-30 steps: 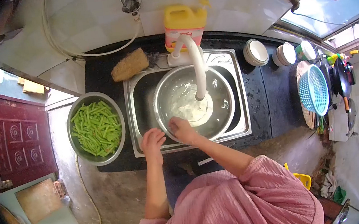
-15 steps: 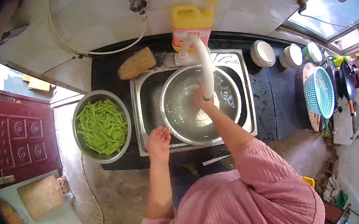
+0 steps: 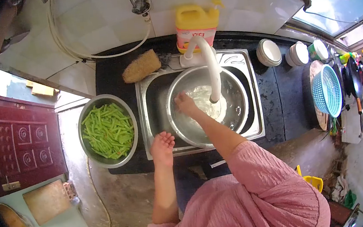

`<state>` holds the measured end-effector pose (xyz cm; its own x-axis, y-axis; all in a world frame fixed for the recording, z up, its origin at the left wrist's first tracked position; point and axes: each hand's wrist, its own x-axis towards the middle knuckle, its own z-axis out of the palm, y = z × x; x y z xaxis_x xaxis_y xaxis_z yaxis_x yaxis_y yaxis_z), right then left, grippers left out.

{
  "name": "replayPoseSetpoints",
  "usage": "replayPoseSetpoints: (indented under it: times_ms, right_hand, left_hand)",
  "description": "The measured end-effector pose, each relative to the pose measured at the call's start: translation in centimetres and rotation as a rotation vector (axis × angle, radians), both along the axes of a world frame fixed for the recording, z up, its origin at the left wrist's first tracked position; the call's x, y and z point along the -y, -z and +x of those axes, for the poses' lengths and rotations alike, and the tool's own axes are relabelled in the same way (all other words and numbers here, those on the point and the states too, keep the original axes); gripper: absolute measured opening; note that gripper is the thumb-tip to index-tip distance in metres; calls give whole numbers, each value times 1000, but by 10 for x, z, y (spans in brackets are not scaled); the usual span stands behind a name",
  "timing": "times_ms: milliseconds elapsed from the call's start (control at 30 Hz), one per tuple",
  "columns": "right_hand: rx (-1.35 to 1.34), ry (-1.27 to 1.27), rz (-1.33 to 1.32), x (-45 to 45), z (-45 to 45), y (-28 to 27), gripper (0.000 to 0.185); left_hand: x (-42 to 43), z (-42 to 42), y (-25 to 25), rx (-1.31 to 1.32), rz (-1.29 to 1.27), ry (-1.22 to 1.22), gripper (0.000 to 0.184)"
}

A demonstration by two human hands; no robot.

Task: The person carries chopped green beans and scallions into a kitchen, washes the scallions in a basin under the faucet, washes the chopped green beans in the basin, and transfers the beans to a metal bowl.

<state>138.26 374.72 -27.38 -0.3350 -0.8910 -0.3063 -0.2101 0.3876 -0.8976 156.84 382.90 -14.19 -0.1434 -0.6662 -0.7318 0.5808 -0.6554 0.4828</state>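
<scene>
A large round steel basin [image 3: 244, 101] sits in the sink [image 3: 259, 122], holding water beneath the curved white faucet [image 3: 214, 75]. Bright, pale rippling shows under the spout. My right hand [image 3: 186, 104] reaches into the basin at its left inner side, fingers extended and nothing visible in them; whether the fingertips touch the wall I cannot tell. Palm up, my left hand [image 3: 163, 145] hovers by the sink's front left edge with loosely curled, empty fingers. To its left stands a steel bowl [image 3: 135, 139] of cut green beans [image 3: 108, 130].
Behind the sink are a brown loofah-like scrubber [image 3: 142, 66] and a yellow pump jug [image 3: 197, 23]. Stacked white bowls [image 3: 269, 52], a blue plastic basket [image 3: 326, 91] and a wok [image 3: 353, 78] line the right counter. A hose [image 3: 115, 54] loops along the wall.
My right hand has moved left inside the basin, from beneath the spout to the left inner side. My left hand stays near the sink's front edge. The view has shifted slightly.
</scene>
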Motion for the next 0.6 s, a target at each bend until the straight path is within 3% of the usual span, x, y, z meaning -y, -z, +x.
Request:
replayPoseSetpoints:
  times_ms: [67,167,267,367,533,567,600]
  right_hand:
    - [-19,1,45,2,9,5,22]
    - [237,-34,220,-10,11,-41,17]
    - [510,-77,276,-26,9,-46,17]
    - [437,-293,223,-42,-3,-63,16]
    - [-432,-49,-218,-39,-39,-80,14]
    - [-326,13,-202,-37,-51,-80,17]
    - [-441,9,-174,-34,-66,-72,20]
  left_hand:
    - [0,1,-1,0,-10,3,18]
    - [0,2,-1,-5,-7,2,18]
    - [0,1,-1,-6,-3,-4,19]
    - [0,1,0,-17,-5,-16,20]
    - [-4,7,-1,26,-39,-2,23]
    - [-5,9,2,35,-47,7,24]
    - [-5,9,2,43,-57,17,25]
